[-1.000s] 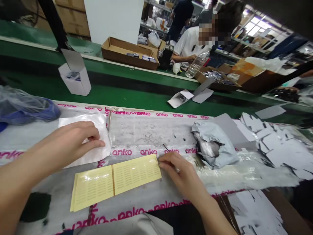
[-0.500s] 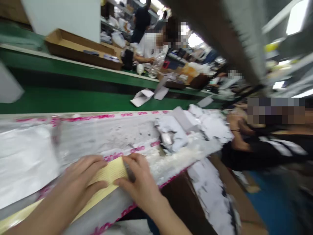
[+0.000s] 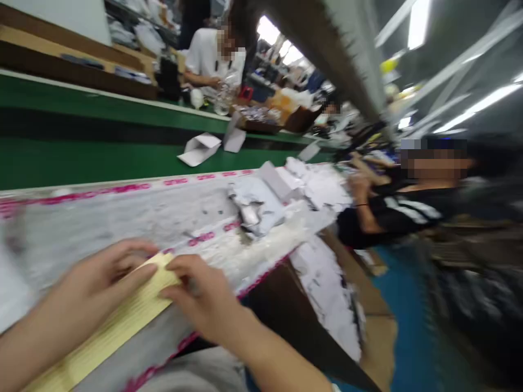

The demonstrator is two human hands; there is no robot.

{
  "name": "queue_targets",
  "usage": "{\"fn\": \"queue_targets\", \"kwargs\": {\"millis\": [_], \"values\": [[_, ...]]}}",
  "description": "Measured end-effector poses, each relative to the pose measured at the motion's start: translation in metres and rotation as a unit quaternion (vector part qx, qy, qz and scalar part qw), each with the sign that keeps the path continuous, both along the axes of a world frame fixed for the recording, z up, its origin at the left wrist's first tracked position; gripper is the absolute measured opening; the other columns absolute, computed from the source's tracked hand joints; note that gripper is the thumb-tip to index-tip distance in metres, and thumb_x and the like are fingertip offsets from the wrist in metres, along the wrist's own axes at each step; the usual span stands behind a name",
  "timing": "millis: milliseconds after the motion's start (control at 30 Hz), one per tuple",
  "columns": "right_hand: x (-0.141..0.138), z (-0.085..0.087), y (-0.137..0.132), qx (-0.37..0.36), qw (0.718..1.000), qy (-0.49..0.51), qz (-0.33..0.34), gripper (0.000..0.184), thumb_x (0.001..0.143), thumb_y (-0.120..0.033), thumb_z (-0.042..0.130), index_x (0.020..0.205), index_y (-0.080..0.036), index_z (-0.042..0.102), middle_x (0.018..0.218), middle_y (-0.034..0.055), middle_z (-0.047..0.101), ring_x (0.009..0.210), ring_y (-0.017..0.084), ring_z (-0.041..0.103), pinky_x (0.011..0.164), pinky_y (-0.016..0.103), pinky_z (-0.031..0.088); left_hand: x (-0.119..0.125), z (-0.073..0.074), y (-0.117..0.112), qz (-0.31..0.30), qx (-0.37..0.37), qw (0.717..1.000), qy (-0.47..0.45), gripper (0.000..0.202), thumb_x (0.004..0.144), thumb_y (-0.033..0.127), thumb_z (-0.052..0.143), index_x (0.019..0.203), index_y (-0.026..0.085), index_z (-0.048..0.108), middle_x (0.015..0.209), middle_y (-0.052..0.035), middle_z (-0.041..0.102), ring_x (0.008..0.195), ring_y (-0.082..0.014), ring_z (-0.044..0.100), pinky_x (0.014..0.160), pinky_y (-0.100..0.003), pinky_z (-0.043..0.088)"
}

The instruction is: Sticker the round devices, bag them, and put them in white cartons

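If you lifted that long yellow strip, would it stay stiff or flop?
The yellow strip would probably flop if lifted by one end, as it looks long, narrow and papery. It is likely light, since it looks thin. Pushed, it would more likely slide or buckle than roll, being flat.

One left hand [image 3: 102,283], one right hand [image 3: 208,296], one yellow label bundle [image 3: 131,314] — one torn grey bag [image 3: 268,202], one clear bottle [image 3: 224,98].

Pink "anko" lettering [image 3: 202,238] repeats along the grey-white plastic table covering [image 3: 122,218]; the long yellow paper strip [image 3: 125,321] bears print (too blurred to read).
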State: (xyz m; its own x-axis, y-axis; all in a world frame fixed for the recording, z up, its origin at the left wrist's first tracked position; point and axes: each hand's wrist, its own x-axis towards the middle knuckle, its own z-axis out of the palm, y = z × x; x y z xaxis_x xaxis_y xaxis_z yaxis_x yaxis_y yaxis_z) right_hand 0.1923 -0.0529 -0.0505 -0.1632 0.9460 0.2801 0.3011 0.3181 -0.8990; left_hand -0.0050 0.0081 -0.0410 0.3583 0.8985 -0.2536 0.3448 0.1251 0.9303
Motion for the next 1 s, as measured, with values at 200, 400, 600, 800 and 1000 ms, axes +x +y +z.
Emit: {"fn": "queue_targets", "kwargs": {"millis": [200,400,600,800,1000], "values": [[0.007,0.009,0.004,-0.06,0.998,-0.013,-0.016,0.013,0.095,-0.025,0.065,0.108,-0.025,0.063,0.091,-0.0001,0.071,0.079,0.015,0.069,0.069,0.025,0.054,0.006,0.024,-0.002,-0.031,-0.053,0.995,-0.073,0.04,0.089,0.051,0.061,0.12,0.025,0.057,0.086,-0.0014,0.074,0.072,-0.0171,0.064,0.065,-0.029,0.047],[0.006,0.022,0.006,-0.068,0.996,-0.058,-0.03,0.012,0.091,-0.025,0.07,0.103,-0.025,0.067,0.091,0.0003,0.072,0.077,0.015,0.067,0.067,0.026,0.055,-0.002,0.024,-0.006,-0.054,-0.006,0.995,-0.084,0.031,0.094,0.039,0.058,0.123,0.028,0.059,0.091,-0.0001,0.075,0.081,-0.017,0.066,0.075,-0.032,0.051],[0.007,0.029,0.005,0.01,0.996,-0.081,-0.029,0.014,0.093,-0.018,0.068,0.104,-0.025,0.069,0.093,-0.0005,0.073,0.079,0.014,0.068,0.073,0.026,0.057,-0.003,0.025,-0.007,-0.054,0.013,0.996,-0.073,0.023,0.094,0.038,0.058,0.112,0.029,0.071,0.108,-0.0007,0.076,0.099,-0.0209,0.07,0.086,-0.036,0.055],[0.01,0.035,0.007,-0.031,0.995,-0.091,-0.015,0.012,0.092,-0.019,0.07,0.099,-0.027,0.074,0.087,-0.0014,0.075,0.08,0.016,0.07,0.069,0.026,0.057,-0.002,0.029,-0.005,-0.06,-0.021,0.997,-0.038,0.025,0.089,0.04,0.061,0.104,0.028,0.077,0.109,-0.0009,0.078,0.101,-0.023,0.071,0.088,-0.038,0.056],[0.007,0.034,0.005,0.012,0.994,-0.109,-0.023,0.01,0.093,-0.019,0.068,0.096,-0.027,0.073,0.085,-0.001,0.075,0.078,0.017,0.07,0.068,0.029,0.057,-0.002,0.032,-0.004,-0.061,-0.053,0.997,-0.015,0.029,0.087,0.045,0.061,0.102,0.028,0.079,0.103,-0.0011,0.08,0.095,-0.0241,0.073,0.081,-0.037,0.058]]}}
